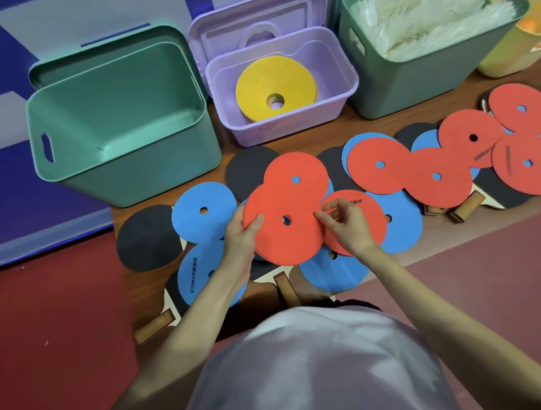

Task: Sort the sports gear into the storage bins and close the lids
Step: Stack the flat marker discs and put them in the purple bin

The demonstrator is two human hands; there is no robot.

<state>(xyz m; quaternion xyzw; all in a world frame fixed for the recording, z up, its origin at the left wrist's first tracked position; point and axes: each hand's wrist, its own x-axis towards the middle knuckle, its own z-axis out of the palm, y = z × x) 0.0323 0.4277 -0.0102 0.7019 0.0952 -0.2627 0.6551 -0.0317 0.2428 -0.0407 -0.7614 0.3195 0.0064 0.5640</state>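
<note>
Two hands hold one red flat disc (285,227) just above the pile on the floor: the left hand (239,243) grips its left edge with curled fingers, the right hand (346,226) pinches its right rim. It looks thin, light and floppy, so the rim is the place to hold. About ten red discs and some eight blue ones lie overlapped with black paddles. Four bins stand behind; the purple bin (289,123) holds yellow discs (274,84).

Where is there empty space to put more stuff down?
The big green plastic bin on the left is empty inside. Bare red floor lies left of the pile, below the blue wall. The wooden strip before the bins is crowded with red, blue and black discs and paddles.
</note>
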